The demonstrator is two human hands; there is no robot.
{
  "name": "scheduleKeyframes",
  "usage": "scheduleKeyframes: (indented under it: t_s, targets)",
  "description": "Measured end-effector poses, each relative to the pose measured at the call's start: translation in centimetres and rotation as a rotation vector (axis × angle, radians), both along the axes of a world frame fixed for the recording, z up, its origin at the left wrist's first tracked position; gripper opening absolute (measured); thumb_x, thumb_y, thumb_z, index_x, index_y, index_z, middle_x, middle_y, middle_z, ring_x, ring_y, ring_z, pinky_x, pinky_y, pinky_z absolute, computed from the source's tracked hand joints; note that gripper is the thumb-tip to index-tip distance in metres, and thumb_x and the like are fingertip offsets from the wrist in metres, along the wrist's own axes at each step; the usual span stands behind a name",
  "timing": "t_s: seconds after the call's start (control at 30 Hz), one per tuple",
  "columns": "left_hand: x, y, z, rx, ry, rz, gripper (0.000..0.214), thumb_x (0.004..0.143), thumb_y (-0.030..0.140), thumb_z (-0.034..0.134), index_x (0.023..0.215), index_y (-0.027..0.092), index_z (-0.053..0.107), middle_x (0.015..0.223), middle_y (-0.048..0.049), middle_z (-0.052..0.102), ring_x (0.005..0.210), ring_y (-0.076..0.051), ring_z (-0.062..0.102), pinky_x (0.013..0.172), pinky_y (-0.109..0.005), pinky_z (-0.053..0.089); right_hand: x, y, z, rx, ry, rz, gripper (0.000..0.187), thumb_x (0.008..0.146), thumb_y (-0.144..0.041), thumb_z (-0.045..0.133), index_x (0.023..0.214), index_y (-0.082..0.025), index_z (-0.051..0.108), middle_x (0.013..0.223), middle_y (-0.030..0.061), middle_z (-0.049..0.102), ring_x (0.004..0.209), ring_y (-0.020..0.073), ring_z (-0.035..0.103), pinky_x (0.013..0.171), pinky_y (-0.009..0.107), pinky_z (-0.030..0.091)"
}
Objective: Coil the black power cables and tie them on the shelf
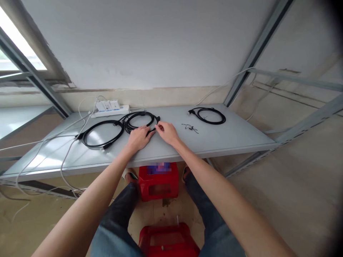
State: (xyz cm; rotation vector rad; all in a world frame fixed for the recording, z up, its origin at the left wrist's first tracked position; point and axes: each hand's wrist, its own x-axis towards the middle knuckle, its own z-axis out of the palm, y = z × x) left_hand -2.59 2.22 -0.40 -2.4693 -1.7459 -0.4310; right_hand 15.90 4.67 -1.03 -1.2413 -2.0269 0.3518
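Note:
A coiled black cable lies on the grey metal shelf, in front of me. My left hand is closed on the near side of this coil, fingers round the cable. Just right of it, my right hand makes a pinch at the coil's right edge. What its fingertips hold is too small to make out. Another black cable coil with connectors lies to the left, touching or overlapping the middle one. A third coil rests farther right. Between it and my right hand are several thin black ties.
A white power strip with white adapters stands at the back left. White wires hang over the shelf's left front. Metal uprights flank the shelf. Red stools stand below, between my legs.

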Motion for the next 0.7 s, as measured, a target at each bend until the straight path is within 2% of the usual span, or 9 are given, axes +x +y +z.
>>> scheduleKeyframes:
  t_s: [0.13,0.3,0.53,0.7]
  targets:
    - [0.0,0.0,0.0,0.0,0.006,-0.001,0.047,0.107,0.053,0.034,0.103,0.021,0.068,0.112,-0.0126,0.073,0.107,-0.03,0.069,0.083,-0.036,0.049,0.4,1.2,-0.6,-0.128,0.172,0.037,0.023,0.092,-0.023,0.054,0.073,-0.019,0.066,0.072,0.002,0.069,0.072,0.0172,0.062,0.071,0.027,0.042]
    - [0.0,-0.1,0.1,-0.008,0.015,0.008,0.048,0.107,0.055,0.033,0.103,0.022,0.068,0.111,-0.0128,0.074,0.107,-0.03,0.069,0.081,-0.035,0.048,0.4,2.0,-1.0,-0.228,0.29,0.133,0.018,0.083,-0.02,0.055,0.071,-0.018,0.068,0.071,0.0006,0.069,0.075,0.0171,0.064,0.072,0.026,0.045]
    - [-0.1,0.0,0.0,0.01,0.013,-0.001,0.048,0.108,0.055,0.034,0.101,0.022,0.067,0.109,-0.0124,0.074,0.105,-0.03,0.069,0.079,-0.035,0.047,0.5,1.9,-0.9,-0.286,0.371,0.214,0.016,0.081,-0.019,0.058,0.072,-0.017,0.07,0.07,0.0012,0.07,0.074,0.016,0.065,0.075,0.026,0.047]
    - [0.0,-0.2,0.2,-0.013,0.003,0.014,0.045,0.108,0.052,0.035,0.104,0.022,0.068,0.112,-0.0125,0.074,0.108,-0.03,0.069,0.082,-0.035,0.048,0.7,1.6,-0.7,-0.326,0.327,0.236,0.014,0.085,-0.026,0.066,0.075,-0.017,0.072,0.072,0.0026,0.073,0.076,0.0163,0.066,0.078,0.028,0.049]
